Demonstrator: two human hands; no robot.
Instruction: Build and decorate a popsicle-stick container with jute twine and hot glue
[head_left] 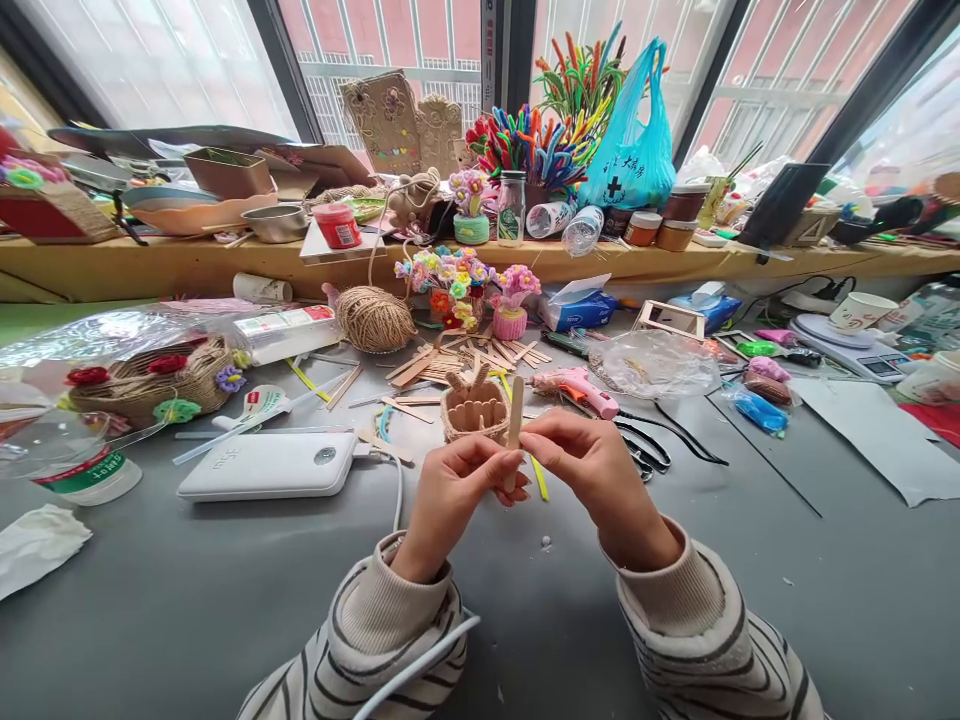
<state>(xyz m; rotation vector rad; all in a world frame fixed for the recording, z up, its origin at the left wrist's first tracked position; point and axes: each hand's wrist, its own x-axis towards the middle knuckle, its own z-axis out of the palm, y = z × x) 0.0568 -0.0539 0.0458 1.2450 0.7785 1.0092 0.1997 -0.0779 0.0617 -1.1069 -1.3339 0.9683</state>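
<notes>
A wooden craft stick (516, 410) stands upright between my hands. My left hand (466, 485) is closed around its lower part, pinching it between thumb and fingers. From the other side, the pinched fingertips of my right hand (581, 460) meet the stick's edge; anything smaller between them is hidden. Just behind my left hand sits a small twine-wrapped basket (475, 410) with craft sticks lining its inside. Farther back lies a loose pile of craft sticks (480, 355). A pink glue gun (581, 390) rests beyond my right hand, near black-handled scissors (641, 450).
A white power bank (268, 466) with a cable lies left of my hands. Behind are a twine ball (375, 320), a woven flower basket (150, 385) and a blue tissue pack (577, 303). White paper (881, 430) and a kitchen scale (851, 345) lie right. A crowded ledge (270, 268) spans the back.
</notes>
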